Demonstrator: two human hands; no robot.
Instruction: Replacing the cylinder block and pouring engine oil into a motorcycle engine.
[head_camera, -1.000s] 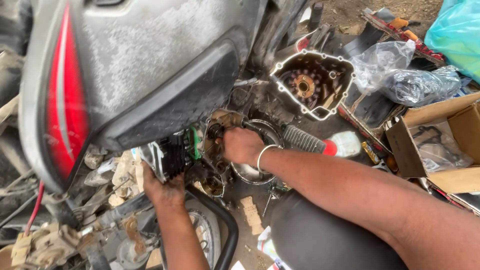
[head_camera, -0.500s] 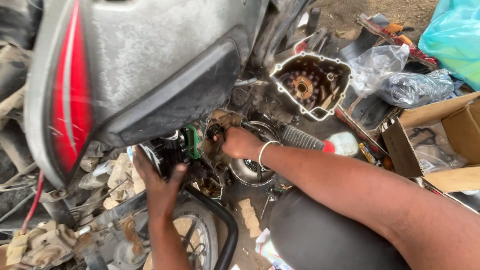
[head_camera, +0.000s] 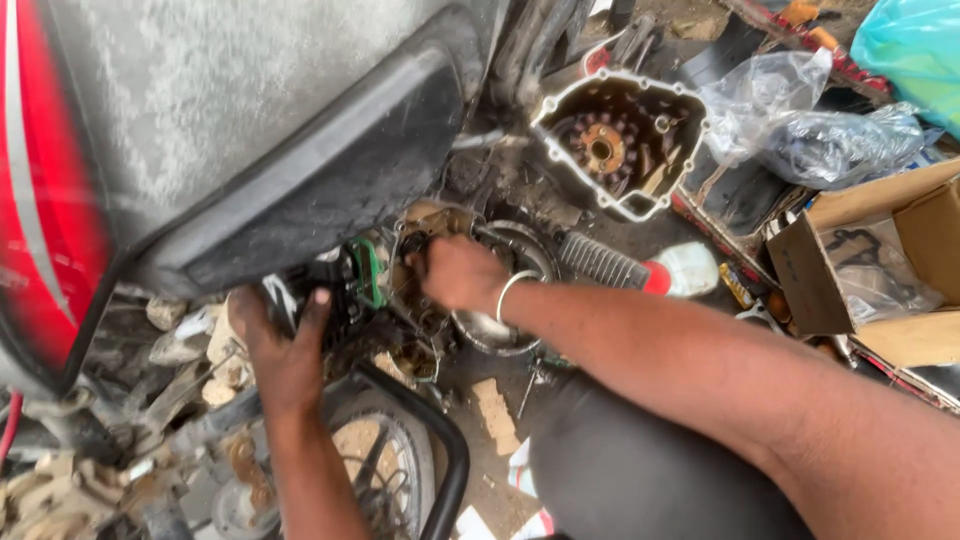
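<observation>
Dusty matt plastic fairing (head_camera: 250, 120), greasy metal engine cover (head_camera: 620, 145), crinkled clear plastic bag (head_camera: 800, 125)

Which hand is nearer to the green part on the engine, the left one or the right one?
Left. The left hand rests just beside the green part, with its fingertips almost against it. The right hand works farther to the other side, inside the open engine casing.

Grey-and-red motorcycle panel (head_camera: 230, 110), green part (head_camera: 368, 272), brown cardboard box (head_camera: 880, 260), turquoise bag (head_camera: 915, 45)

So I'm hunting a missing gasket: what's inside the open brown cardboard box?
Inside the open brown cardboard box lies a clear plastic bag holding thin dark gasket-like outlines; anything beneath is covered.
</observation>
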